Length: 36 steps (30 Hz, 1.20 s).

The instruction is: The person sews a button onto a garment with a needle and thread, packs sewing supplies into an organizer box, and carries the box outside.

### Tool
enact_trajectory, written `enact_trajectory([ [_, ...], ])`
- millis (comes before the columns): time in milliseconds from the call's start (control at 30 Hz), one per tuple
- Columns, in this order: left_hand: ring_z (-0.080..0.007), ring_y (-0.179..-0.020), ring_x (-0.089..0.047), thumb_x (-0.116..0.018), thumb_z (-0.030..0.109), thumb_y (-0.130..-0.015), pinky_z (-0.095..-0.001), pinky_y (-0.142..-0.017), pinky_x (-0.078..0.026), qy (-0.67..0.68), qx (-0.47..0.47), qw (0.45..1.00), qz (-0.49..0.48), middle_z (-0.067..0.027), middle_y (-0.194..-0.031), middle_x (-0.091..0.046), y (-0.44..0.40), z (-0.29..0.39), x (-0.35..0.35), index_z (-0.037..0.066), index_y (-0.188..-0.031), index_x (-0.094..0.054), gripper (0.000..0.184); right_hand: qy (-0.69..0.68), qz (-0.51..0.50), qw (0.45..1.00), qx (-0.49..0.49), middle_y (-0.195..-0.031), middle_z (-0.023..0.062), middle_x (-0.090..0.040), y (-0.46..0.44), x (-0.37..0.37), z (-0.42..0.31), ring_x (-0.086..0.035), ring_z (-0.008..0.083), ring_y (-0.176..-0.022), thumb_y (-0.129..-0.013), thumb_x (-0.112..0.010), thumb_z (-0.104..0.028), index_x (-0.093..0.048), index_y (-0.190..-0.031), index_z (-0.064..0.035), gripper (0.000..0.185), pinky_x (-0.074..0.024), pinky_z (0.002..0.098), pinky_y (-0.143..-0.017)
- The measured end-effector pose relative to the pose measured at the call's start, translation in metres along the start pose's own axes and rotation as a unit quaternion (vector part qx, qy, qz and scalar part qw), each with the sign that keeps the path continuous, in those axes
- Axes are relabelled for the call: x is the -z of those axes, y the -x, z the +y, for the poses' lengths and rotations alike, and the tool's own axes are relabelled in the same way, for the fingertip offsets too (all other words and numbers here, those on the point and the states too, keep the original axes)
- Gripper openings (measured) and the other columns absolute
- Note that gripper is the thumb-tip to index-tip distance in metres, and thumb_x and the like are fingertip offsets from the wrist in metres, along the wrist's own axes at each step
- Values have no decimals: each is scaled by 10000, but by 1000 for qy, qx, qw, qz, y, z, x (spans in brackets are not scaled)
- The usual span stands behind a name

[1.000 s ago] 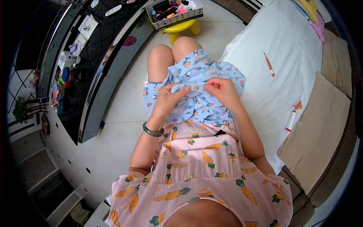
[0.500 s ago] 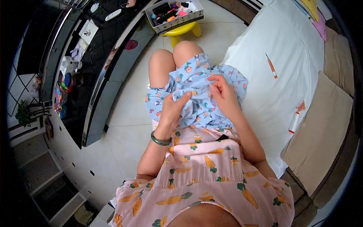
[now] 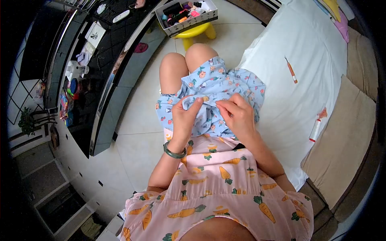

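A light blue cloth (image 3: pixel 209 76) printed with flowers and small figures lies bunched over my lap. My left hand (image 3: pixel 185 116) is closed on a fold of it, thumb on top, with a green bangle at the wrist. Close by on the right, my right hand (image 3: pixel 240 117) has its thumb and index finger pinched together just above the cloth. Whatever may be between those fingertips is too small to make out.
On the white sheet (image 3: pixel 277 104) to my right lie a thin pointed tool with an orange-brown handle (image 3: pixel 292 72) and a white tube-like spool (image 3: pixel 315 131). A box of sewing things (image 3: pixel 189 26) stands on a yellow stool (image 3: pixel 195 32). A glossy black cabinet (image 3: pixel 108 68) runs along the left.
My right hand's fingers have gone from loosely spread to pinched, and turned slightly toward the left hand. The left hand keeps its hold on the cloth.
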State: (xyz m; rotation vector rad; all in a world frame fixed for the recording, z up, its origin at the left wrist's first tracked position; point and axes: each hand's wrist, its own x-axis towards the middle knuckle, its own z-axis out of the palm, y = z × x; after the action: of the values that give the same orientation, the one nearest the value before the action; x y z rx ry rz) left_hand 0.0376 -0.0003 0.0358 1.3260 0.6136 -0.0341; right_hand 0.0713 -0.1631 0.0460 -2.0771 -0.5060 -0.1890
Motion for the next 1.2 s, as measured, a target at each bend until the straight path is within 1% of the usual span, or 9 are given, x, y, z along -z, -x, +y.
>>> enact_trajectory([
  [467, -12, -662, -487, -668, 71, -839, -175, -563, -407, -163, -94, 982, 10, 4, -747, -638, 4, 3, 2, -28, -908, -667, 121, 5, -45, 999, 10, -757, 113, -510, 0, 1, 2, -611, 260, -692, -733, -687, 8, -667, -871, -13, 142, -492, 337, -573],
  [633, -119, -697, -602, -645, -41, -779, -236, -629, -465, -233, -267, 935, 10, -82, -827, -684, 7, 2, -2, -2, -934, -672, 162, 4, -38, 999, 20, -743, 100, -522, -2, 0, 0, -590, 244, -646, -719, -700, 18, -671, -851, -20, 141, -478, 332, -549],
  [800, -226, -764, -651, -626, -95, -711, -289, -685, -505, -302, -303, 904, 8, -110, -865, -677, 17, 6, -7, 23, -929, -682, 254, 1, -19, 999, 30, -730, 91, -538, -3, -12, 4, -567, 220, -600, -702, -713, 29, -656, -803, -14, 124, -459, 315, -522],
  [900, -234, -782, -656, -617, -125, -674, -292, -709, -515, -317, -341, 885, 1, -114, -855, -674, 20, 10, -10, 21, -922, -682, 295, -40, -7, 999, -34, -739, 82, -553, -2, -16, 4, -568, 215, -614, -697, -721, 19, -635, -803, -18, 141, -457, 306, -526],
  [967, -225, -788, -657, -614, -141, -658, -283, -715, -516, -328, -366, 871, -7, -120, -856, -674, 21, 14, -9, 10, -915, -681, 306, -177, -36, 964, -196, -804, 75, -586, -2, -11, 4, -578, 212, -634, -688, -715, 33, -636, -830, -31, 174, -458, 277, -525],
  [1000, -241, -785, -658, -608, -135, -643, -296, -692, -524, -340, -389, 856, -15, -108, -875, -670, 22, 14, -6, 29, -923, -678, 332, -177, -37, 964, -195, -804, 75, -586, -5, -4, 5, -578, 212, -634, -688, -715, 33, -636, -830, -31, 174, -458, 277, -525],
  [1100, -255, -780, -659, -599, -127, -624, -307, -652, -531, -361, -426, 828, -41, -96, -900, -663, 24, 14, -4, 53, -932, -675, 365, -116, -16, 983, -142, -875, 50, -604, -19, 14, 7, -590, 169, -721, -704, -706, 1, -635, -853, -40, 170, -477, 263, -611],
  [1167, -253, -778, -659, -596, -125, -620, -307, -636, -531, -368, -444, 815, -63, -96, -906, -661, 25, 13, -5, 57, -933, -676, 372, -32, -79, 996, 39, -928, 41, -602, -28, 17, 11, -563, 128, -802, -729, -682, -33, -633, -830, -39, 113, -468, 271, -710],
  [1200, -252, -761, -654, -599, -111, -621, -307, -629, -528, -385, -446, 805, -71, -96, -899, -659, 26, 13, -7, 59, -936, -678, 366, -98, -139, 985, 30, -944, 35, -601, -31, 16, 14, -534, 103, -852, -765, -667, -76, -631, -815, -39, 72, -444, 279, -753],
])
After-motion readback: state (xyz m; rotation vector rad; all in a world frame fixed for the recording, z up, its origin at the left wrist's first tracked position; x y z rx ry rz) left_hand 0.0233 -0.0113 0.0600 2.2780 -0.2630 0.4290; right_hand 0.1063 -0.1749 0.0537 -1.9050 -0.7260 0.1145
